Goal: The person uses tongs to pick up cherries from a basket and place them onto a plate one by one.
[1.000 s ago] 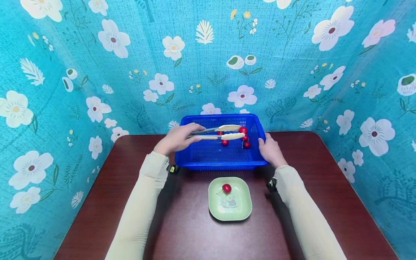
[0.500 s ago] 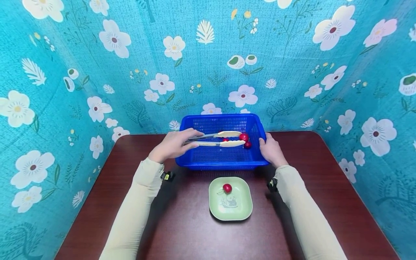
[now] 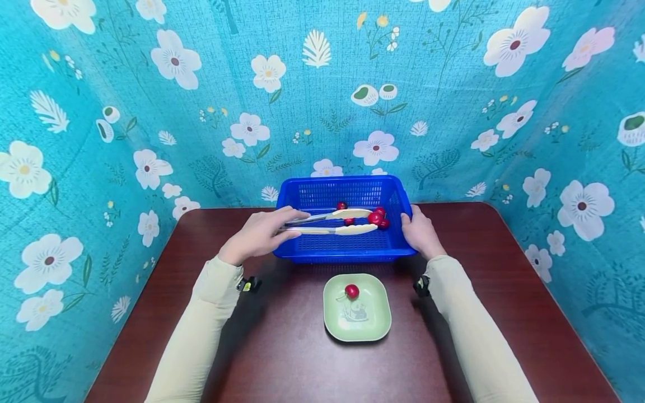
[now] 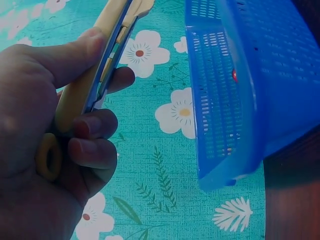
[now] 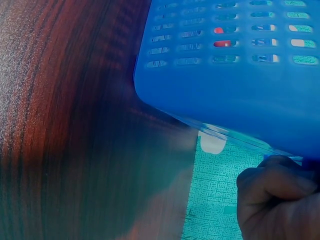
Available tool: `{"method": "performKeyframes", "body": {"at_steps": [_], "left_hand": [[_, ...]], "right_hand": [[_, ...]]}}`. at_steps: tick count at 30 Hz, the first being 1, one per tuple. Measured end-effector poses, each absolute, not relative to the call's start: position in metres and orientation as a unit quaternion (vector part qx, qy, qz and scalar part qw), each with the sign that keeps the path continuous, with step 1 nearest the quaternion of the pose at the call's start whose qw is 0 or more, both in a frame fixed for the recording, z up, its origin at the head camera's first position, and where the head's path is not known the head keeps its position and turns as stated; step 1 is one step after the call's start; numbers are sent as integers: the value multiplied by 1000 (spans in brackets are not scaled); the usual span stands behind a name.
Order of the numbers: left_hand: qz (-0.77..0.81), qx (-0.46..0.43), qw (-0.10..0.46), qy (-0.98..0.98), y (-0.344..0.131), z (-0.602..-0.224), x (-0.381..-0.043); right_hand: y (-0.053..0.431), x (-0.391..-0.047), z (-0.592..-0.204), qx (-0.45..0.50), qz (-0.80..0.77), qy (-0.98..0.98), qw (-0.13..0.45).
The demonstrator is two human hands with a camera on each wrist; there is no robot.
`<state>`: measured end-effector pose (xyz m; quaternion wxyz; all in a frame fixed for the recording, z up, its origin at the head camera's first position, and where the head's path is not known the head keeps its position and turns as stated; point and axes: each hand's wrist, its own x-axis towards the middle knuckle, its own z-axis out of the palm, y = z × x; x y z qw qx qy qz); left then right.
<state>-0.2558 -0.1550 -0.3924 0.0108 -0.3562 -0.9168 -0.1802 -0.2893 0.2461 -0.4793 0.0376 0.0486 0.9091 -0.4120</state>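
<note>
My left hand (image 3: 259, 234) holds a pair of tongs (image 4: 87, 75) with cream tips and metal arms, thumb on one side and fingers curled on the other. Over the blue basket (image 3: 327, 258), the tips flank a red cherry (image 3: 375, 219). Several other cherries (image 3: 341, 206) lie inside the basket, partly hidden by the tongs. My right hand (image 3: 422, 232) grips the basket's right rim; in the right wrist view its bent fingers (image 5: 275, 185) are at the rim. A green square plate (image 3: 356, 330) bearing one cherry (image 3: 351, 291) stands in front of the basket.
The dark reddish-brown table (image 3: 302, 369) carries the basket and plate. Behind it and at both sides hangs a turquoise flowered cloth (image 3: 322, 123), close to the basket's back wall. The basket's raised walls surround the cherries inside.
My left hand has drawn back left and toward me with the tongs, and the cherry between their tips has come nearer. The right hand, basket and plate have stayed in place.
</note>
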Motion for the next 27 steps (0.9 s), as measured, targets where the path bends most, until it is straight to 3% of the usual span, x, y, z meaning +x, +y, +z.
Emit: {"method": "performKeyframes", "body": {"at_steps": [11, 27], "left_hand": [[-184, -391, 39, -901, -166, -398, -237], [-190, -405, 13, -895, -171, -410, -219]], "right_hand": [[247, -291, -481, 43, -400, 915, 27], [247, -290, -483, 39, -405, 913, 20]]}}
